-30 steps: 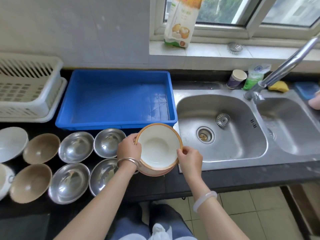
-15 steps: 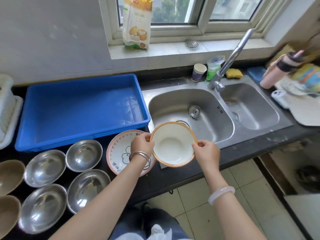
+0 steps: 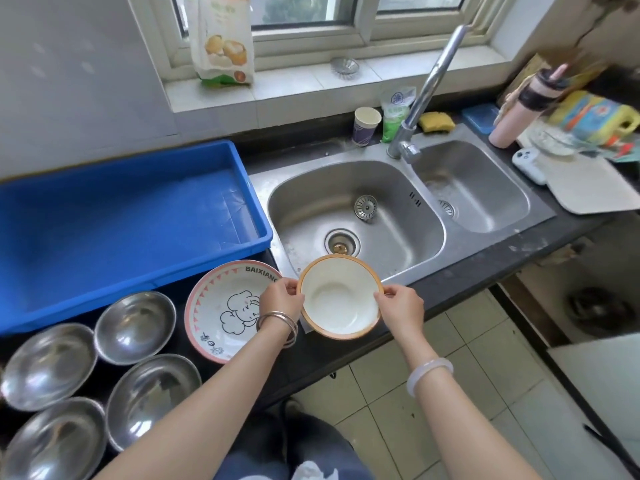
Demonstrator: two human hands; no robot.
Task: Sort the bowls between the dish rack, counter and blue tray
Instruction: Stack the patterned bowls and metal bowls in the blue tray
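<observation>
A white bowl with an orange rim is held above the counter's front edge, just in front of the sink. My left hand pinches its left rim and my right hand pinches its right rim. To its left a pink-rimmed bowl with a cartoon drawing sits on the dark counter. Several steel bowls stand further left. The blue tray lies behind them with nothing in it. The dish rack is out of view.
A double steel sink with a tall faucet lies behind the held bowl. A paper cup, sponge, pink bottle and white cutting board crowd the right. A food bag stands on the windowsill.
The white bowl has been lifted off the cartoon bowl and carried to the right. The view has swung right, so the dish rack and brown bowls have left the frame.
</observation>
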